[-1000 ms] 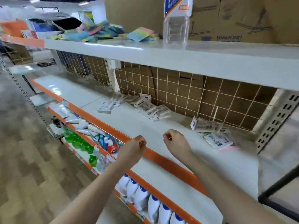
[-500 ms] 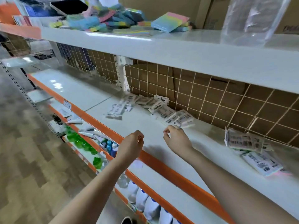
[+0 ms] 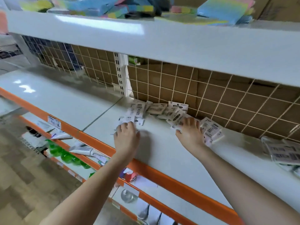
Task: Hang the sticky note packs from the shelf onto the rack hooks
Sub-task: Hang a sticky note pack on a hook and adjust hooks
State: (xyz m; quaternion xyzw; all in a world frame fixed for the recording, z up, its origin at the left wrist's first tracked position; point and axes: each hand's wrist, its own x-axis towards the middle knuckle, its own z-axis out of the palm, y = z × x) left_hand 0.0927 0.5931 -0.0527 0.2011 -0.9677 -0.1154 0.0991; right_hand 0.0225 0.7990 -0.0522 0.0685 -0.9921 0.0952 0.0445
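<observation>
Pick-up step: both hands reach into the scattered packs on the white shelf [image 3: 162, 148], nothing hung yet. Left hand [image 3: 126, 135] lies flat with fingers spread on a pack [image 3: 125, 120] at the near edge of the pile. Right hand [image 3: 190, 133] has fingers splayed over another pack [image 3: 176, 119], a further pack [image 3: 211, 130] just at its 3 o'clock; whether it is pinching yet I cannot tell, motion blur. Main sticky note pack pile [image 3: 159, 108] sits at 12 o'clock from the hands, against the wire grid back panel [image 3: 227, 95]. More packs [image 3: 282, 151] lie well apart at 3 o'clock.

Next move likely: curl fingers under one pack, lift it, find the hang hole. No rack hooks in view, so a turn away is probably needed.

Around: coloured note pads [image 3: 222, 10] on the upper shelf [image 3: 162, 44] at 12 o'clock, its overhang limits lift height. Green bottles [image 3: 65, 154] on the lower shelves at 8 o'clock
</observation>
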